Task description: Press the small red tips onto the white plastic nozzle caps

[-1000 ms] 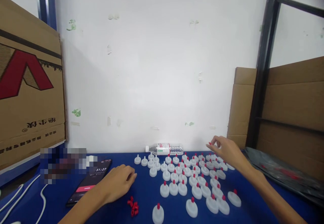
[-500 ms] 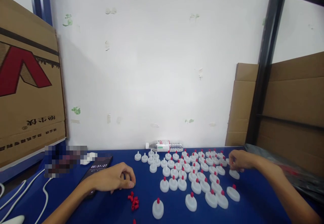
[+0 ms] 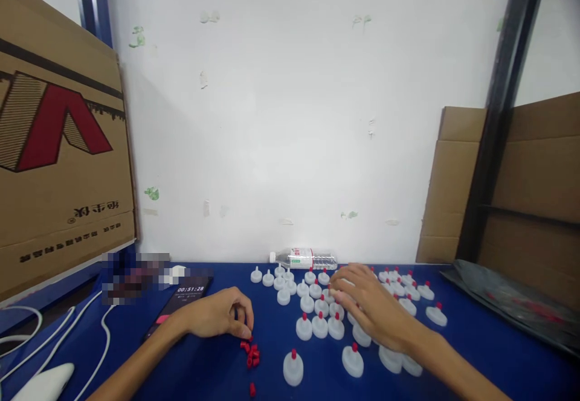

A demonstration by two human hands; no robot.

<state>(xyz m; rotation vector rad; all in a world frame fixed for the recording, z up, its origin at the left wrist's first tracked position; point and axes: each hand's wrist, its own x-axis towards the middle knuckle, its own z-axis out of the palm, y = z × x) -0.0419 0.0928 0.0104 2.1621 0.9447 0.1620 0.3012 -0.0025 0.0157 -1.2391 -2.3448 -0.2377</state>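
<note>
My left hand point(image 3: 223, 313) is above the left part of the table, thumb and index finger pinched together. A bit of red cap shows at those fingertips, just over a small pile of red caps point(image 3: 255, 352). My right hand point(image 3: 369, 301) stretches over the middle of the white nozzle lids, fingers extended, with nothing visible in it; it hides several lids. Many white lids carry a red cap on the spout, such as the front white nozzle lid point(image 3: 293, 369). Several at the back left have bare spouts, among them a bare white lid point(image 3: 256, 276).
A clear plastic bottle point(image 3: 312, 259) lies against the wall. Left of my left hand are a phone point(image 3: 179, 304) showing a timer, white cables point(image 3: 105, 328) and a large cardboard box point(image 3: 67, 208). At the right edge lies a dark plastic bag point(image 3: 507, 304).
My right hand has moved left from the right-hand end of the lids to their middle. My left hand has dipped slightly to the red caps. The view has turned a little left.
</note>
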